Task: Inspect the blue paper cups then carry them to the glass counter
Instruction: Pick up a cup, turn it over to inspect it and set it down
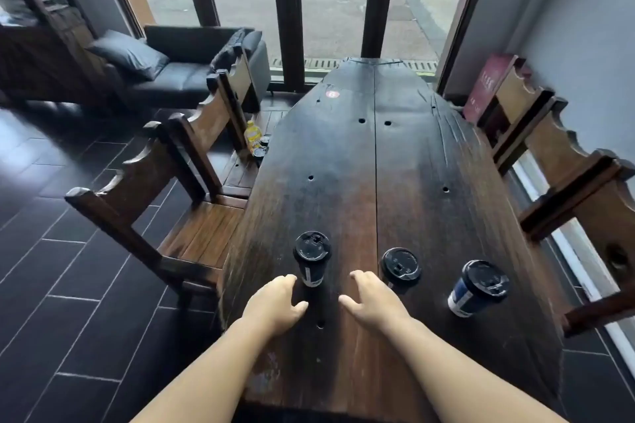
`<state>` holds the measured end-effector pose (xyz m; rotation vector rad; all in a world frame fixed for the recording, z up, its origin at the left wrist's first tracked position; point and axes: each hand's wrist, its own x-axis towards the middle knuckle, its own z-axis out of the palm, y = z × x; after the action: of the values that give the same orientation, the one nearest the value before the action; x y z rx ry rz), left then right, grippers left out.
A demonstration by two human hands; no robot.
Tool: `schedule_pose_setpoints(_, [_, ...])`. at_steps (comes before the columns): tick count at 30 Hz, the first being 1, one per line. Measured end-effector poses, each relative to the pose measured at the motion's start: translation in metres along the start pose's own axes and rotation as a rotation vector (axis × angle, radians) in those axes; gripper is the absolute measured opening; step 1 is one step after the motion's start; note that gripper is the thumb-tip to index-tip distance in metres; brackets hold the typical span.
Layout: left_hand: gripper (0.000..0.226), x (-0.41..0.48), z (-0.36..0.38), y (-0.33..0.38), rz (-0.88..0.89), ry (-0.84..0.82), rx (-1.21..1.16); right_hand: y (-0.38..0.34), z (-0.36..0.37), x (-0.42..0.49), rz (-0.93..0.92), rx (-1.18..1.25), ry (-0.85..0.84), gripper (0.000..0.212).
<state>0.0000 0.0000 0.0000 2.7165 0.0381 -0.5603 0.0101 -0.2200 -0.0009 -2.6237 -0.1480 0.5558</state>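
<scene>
**Hands**
- Left hand point(275, 302): forearm stretched forward over the near end of the worktop point(378, 165), palm down. The fingers are loosely spread and slightly curved and grip nothing. The fingertips are just left of the base of the left cup point(312, 259); whether they touch it cannot be told.
- Right hand point(372, 302): same reach and pose, fingers apart and holding nothing. It sits just right of that cup, between it and the middle cup point(401, 266).

**Containers on the worktop**
- Left cup: blue paper cup, upright, with a black plastic lid on. Its contents are hidden.
- Middle cup: upright with a black lid on. It is seen almost from above, so little of its wall shows.
- Right cup point(477, 287): the blue wall with a white band at its base is plainly visible, and its black lid is on. It stands well apart from both hands.
- The three cups stand in a loose row across the near part of the dark plank worktop.

**Surroundings**
- Yellow bottle point(252, 136) with small dark-lidded cups point(260, 151) beside it, on a wooden chair seat left of the worktop.
- Carved wooden chairs point(144, 189) along both sides.
- Black sofa point(192, 58) with a grey cushion point(127, 53), by the windows.
</scene>
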Motion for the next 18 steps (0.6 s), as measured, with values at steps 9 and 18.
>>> schedule_pose_setpoints(9, [0.083, 0.074, 0.004, -0.045, 0.015, -0.132, -0.156, -0.035, 0.004, 0.051, 0.081, 0.217, 0.05, 0.081])
schedule_pose_setpoints(18, [0.077, 0.121, 0.011, -0.05, 0.142, -0.17, -0.426, -0.043, 0.005, 0.099, -0.005, 0.347, 0.047, 0.102])
